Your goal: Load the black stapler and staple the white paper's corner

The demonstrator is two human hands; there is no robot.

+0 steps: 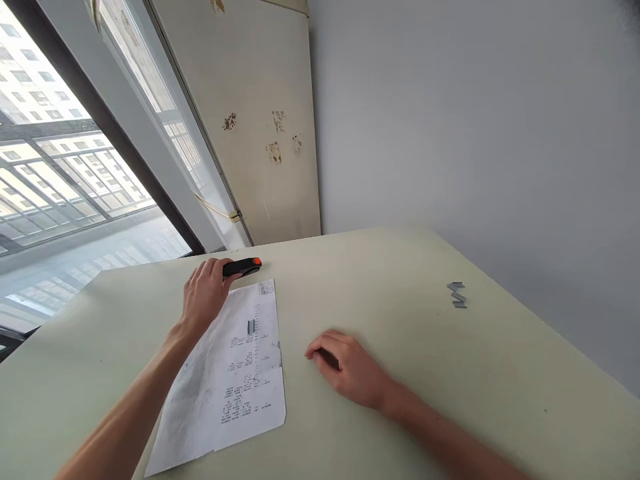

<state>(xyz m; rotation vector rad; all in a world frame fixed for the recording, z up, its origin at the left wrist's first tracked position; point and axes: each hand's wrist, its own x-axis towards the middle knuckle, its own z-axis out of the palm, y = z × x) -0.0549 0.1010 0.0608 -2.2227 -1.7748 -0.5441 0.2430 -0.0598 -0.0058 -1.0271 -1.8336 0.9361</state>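
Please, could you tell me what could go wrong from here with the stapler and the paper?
The left hand holds the stapler near the far edge of the table, so a slip might drop it over. The left forearm passes over the creased paper and could drag it. The loose staple strips may scatter if bumped.

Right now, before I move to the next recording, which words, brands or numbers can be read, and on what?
None can be read.
Paper: printed lines, too small and blurred.
Black stapler: no readable brand.
Staple strips: no lettering visible.
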